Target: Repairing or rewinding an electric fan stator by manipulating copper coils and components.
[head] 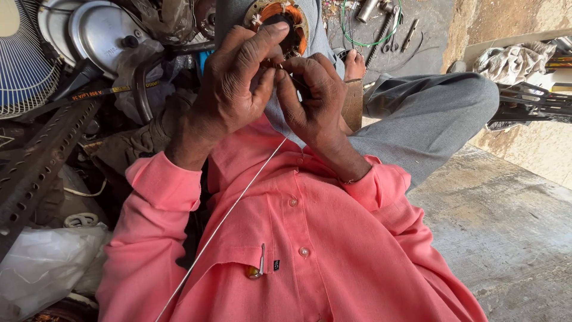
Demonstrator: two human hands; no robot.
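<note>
Left hand (229, 89): fingers curled, thumb and forefinger pinched together at the near edge of the stator (279, 24); forefinger lies across its winding. What sits in the pinch is too small to tell. Right hand (313, 98): fingers bent inward, tips meeting the left hand's tips; it seems to nip the upper end of the white cord (238, 203), though the grip itself is hidden. Stator: round, copper-orange coils, resting on the grey-trousered knee (441, 107) just beyond both hands, partly covered by the left fingers. White cord: runs taut from between the hands down across the pink shirt (310, 238) to below the left forearm. Shirt pocket below the hands: a small metal tool (261, 262) clipped in it. Left of the left hand: fan guard (24, 65), two steel lids (98, 30), perforated angle bar (42, 161), black belt (107, 92), white plastic bag (42, 262). Beyond the right hand: green wire loop (369, 36) and hand tools (387, 27) on the ground, a bare foot (354, 65). Right of the right hand: crumpled cloth (512, 62), concrete floor (506, 238).
</note>
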